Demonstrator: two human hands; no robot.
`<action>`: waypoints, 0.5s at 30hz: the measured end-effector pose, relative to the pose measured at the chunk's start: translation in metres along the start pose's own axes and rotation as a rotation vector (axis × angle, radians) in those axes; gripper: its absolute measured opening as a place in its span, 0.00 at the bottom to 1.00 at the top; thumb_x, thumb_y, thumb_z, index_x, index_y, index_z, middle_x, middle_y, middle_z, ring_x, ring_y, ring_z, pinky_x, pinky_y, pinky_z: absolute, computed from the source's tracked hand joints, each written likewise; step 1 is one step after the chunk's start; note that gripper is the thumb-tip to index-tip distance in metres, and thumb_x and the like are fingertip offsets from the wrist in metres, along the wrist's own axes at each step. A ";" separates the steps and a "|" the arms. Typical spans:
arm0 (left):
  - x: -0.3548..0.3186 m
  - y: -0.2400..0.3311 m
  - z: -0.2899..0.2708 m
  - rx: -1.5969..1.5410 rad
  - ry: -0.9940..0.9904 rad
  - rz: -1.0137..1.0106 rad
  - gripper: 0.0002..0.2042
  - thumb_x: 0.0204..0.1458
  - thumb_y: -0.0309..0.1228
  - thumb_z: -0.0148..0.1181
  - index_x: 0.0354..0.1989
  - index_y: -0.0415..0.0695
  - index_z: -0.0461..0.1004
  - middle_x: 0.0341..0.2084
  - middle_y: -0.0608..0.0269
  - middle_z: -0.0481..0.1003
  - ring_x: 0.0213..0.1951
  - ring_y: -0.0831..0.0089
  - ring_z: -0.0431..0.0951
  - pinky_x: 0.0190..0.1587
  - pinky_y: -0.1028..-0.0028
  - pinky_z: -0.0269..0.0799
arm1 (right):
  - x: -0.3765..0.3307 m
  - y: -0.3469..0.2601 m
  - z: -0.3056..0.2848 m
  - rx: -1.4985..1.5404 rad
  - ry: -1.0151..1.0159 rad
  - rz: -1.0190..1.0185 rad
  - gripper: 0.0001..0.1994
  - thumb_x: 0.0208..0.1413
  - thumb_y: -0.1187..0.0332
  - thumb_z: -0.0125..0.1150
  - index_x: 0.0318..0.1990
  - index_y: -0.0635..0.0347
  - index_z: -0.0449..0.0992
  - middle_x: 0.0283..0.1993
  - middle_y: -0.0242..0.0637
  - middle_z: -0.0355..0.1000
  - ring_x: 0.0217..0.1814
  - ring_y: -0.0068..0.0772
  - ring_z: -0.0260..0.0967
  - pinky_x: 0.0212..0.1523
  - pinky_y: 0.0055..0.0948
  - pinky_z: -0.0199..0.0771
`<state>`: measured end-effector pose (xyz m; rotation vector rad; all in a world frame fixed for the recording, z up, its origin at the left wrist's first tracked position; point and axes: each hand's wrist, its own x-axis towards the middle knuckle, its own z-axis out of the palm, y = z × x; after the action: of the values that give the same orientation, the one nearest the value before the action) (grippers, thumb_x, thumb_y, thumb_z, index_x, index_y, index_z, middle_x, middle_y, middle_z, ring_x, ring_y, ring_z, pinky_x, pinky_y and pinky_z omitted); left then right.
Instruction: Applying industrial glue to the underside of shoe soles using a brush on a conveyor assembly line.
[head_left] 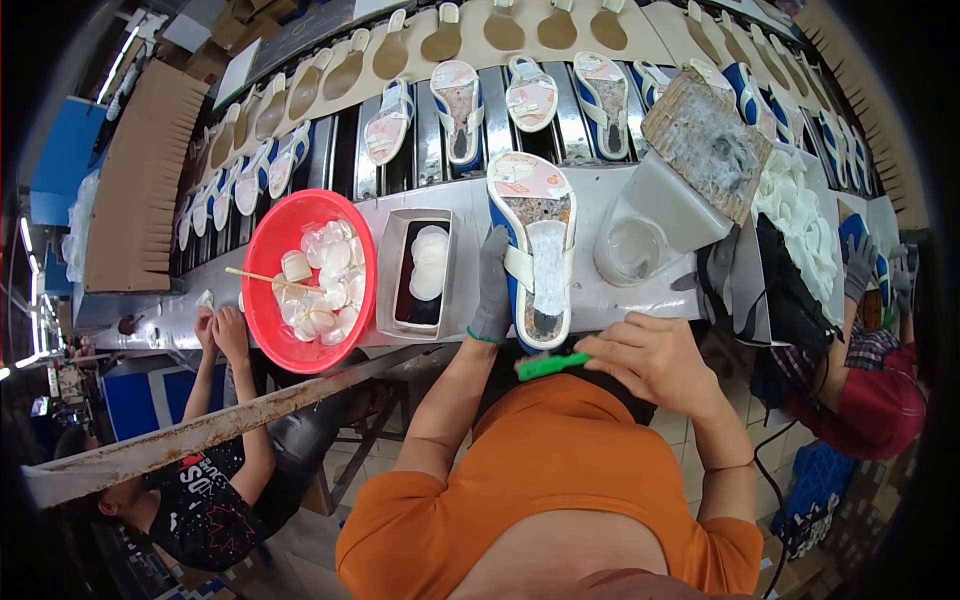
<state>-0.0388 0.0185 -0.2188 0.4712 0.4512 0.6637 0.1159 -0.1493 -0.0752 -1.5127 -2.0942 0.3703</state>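
Observation:
A sandal (531, 205) on a blue last lies bottom-up on the worktop in front of me. White straps wrap its edge; a whitish patch covers the middle of its underside, with speckled filler showing around it. My left hand (491, 290), in a grey glove, is closed along the sandal's left side and steadies it. Just right of the heel end, my bare right hand (655, 362) grips a small green brush (553, 364) by its handle. The brush head is below the heel, near my body, apart from the sandal.
A red basin (257, 300) of white discs and a stick stands left, beside a box (447, 240) of dark liquid. To the right are a clear cup (633, 250) and a fuzz-covered board (705, 140). Sandals line the roller conveyor (340, 165) behind. Co-workers sit on both sides.

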 end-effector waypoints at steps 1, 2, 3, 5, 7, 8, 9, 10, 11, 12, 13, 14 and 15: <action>0.000 0.000 -0.001 -0.004 -0.012 -0.023 0.27 0.60 0.46 0.48 0.61 0.40 0.64 0.50 0.52 0.75 0.47 0.65 0.80 0.51 0.66 0.78 | 0.002 0.002 -0.003 0.113 0.008 0.004 0.10 0.49 0.67 0.68 0.41 0.53 0.80 0.29 0.29 0.70 0.28 0.31 0.68 0.25 0.29 0.69; 0.000 0.001 -0.001 -0.018 -0.010 -0.033 0.27 0.60 0.47 0.48 0.61 0.40 0.64 0.50 0.52 0.74 0.47 0.65 0.80 0.51 0.66 0.77 | 0.005 0.005 -0.008 0.094 0.094 0.047 0.10 0.50 0.67 0.68 0.41 0.53 0.80 0.29 0.30 0.70 0.28 0.32 0.68 0.25 0.29 0.69; 0.001 0.001 -0.001 -0.030 -0.018 -0.037 0.27 0.60 0.47 0.48 0.61 0.40 0.64 0.51 0.52 0.74 0.48 0.66 0.79 0.51 0.66 0.77 | 0.008 0.010 -0.013 0.067 0.150 0.087 0.10 0.50 0.67 0.68 0.41 0.53 0.80 0.29 0.30 0.70 0.28 0.32 0.68 0.25 0.30 0.69; 0.003 0.002 -0.001 0.003 -0.012 -0.024 0.27 0.60 0.46 0.48 0.62 0.41 0.63 0.52 0.53 0.74 0.49 0.66 0.79 0.52 0.66 0.77 | 0.013 0.019 -0.020 0.013 0.218 0.157 0.10 0.50 0.67 0.67 0.41 0.53 0.80 0.28 0.31 0.69 0.27 0.34 0.68 0.26 0.32 0.69; 0.005 0.003 0.001 0.107 0.036 -0.003 0.27 0.60 0.45 0.48 0.63 0.41 0.62 0.53 0.53 0.73 0.50 0.66 0.78 0.53 0.67 0.76 | 0.019 0.024 -0.019 -0.124 0.220 0.156 0.08 0.51 0.67 0.67 0.40 0.54 0.80 0.27 0.31 0.69 0.28 0.35 0.69 0.26 0.34 0.69; 0.005 0.004 0.003 0.114 0.003 0.017 0.28 0.60 0.44 0.48 0.64 0.41 0.61 0.53 0.53 0.72 0.51 0.66 0.77 0.53 0.67 0.76 | 0.022 0.027 -0.017 -0.193 0.211 0.166 0.08 0.52 0.67 0.66 0.39 0.54 0.80 0.27 0.32 0.69 0.28 0.35 0.70 0.26 0.35 0.69; 0.004 0.004 0.005 0.133 -0.011 0.027 0.28 0.59 0.44 0.48 0.65 0.41 0.60 0.54 0.53 0.72 0.51 0.66 0.77 0.53 0.67 0.75 | 0.028 0.031 -0.014 -0.285 0.218 0.191 0.06 0.53 0.67 0.65 0.37 0.55 0.79 0.27 0.32 0.69 0.28 0.36 0.71 0.25 0.36 0.68; 0.002 0.003 0.007 0.160 -0.009 0.016 0.29 0.59 0.44 0.48 0.66 0.40 0.59 0.54 0.53 0.71 0.52 0.66 0.77 0.53 0.67 0.75 | 0.033 0.035 -0.011 -0.283 0.262 0.206 0.06 0.53 0.67 0.65 0.37 0.56 0.80 0.27 0.33 0.69 0.29 0.38 0.71 0.26 0.35 0.68; 0.001 0.003 0.010 0.176 -0.052 0.048 0.31 0.58 0.43 0.49 0.67 0.39 0.56 0.55 0.52 0.71 0.52 0.65 0.77 0.53 0.67 0.75 | 0.037 0.039 -0.010 -0.287 0.295 0.224 0.06 0.53 0.68 0.65 0.37 0.57 0.80 0.28 0.34 0.70 0.29 0.40 0.71 0.27 0.35 0.68; 0.000 0.003 0.013 0.206 -0.063 0.050 0.32 0.58 0.44 0.49 0.67 0.39 0.56 0.55 0.52 0.71 0.52 0.65 0.76 0.54 0.67 0.75 | 0.041 0.044 -0.009 -0.284 0.333 0.236 0.06 0.53 0.68 0.65 0.37 0.58 0.81 0.28 0.35 0.71 0.29 0.42 0.71 0.28 0.35 0.68; -0.002 0.003 0.016 0.230 -0.070 0.046 0.32 0.57 0.44 0.50 0.67 0.39 0.56 0.55 0.52 0.71 0.53 0.65 0.76 0.54 0.67 0.75 | 0.044 0.049 -0.009 -0.323 0.393 0.282 0.06 0.54 0.68 0.65 0.38 0.58 0.80 0.28 0.35 0.71 0.29 0.42 0.71 0.27 0.35 0.68; -0.003 0.006 0.018 0.245 -0.080 0.053 0.33 0.57 0.44 0.50 0.68 0.38 0.56 0.55 0.52 0.71 0.53 0.65 0.76 0.54 0.67 0.74 | 0.047 0.054 -0.010 -0.355 0.462 0.324 0.06 0.54 0.68 0.65 0.38 0.57 0.80 0.28 0.35 0.71 0.29 0.41 0.71 0.27 0.35 0.68; -0.004 0.004 0.023 0.207 -0.097 0.100 0.31 0.58 0.44 0.50 0.67 0.38 0.58 0.55 0.53 0.71 0.53 0.67 0.76 0.55 0.68 0.73 | 0.049 0.058 -0.011 -0.386 0.533 0.368 0.06 0.54 0.68 0.65 0.39 0.56 0.80 0.28 0.34 0.70 0.29 0.40 0.71 0.27 0.36 0.68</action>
<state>-0.0314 0.0125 -0.1971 0.7233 0.4079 0.6905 0.1562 -0.0846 -0.0828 -1.9604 -1.5193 -0.3084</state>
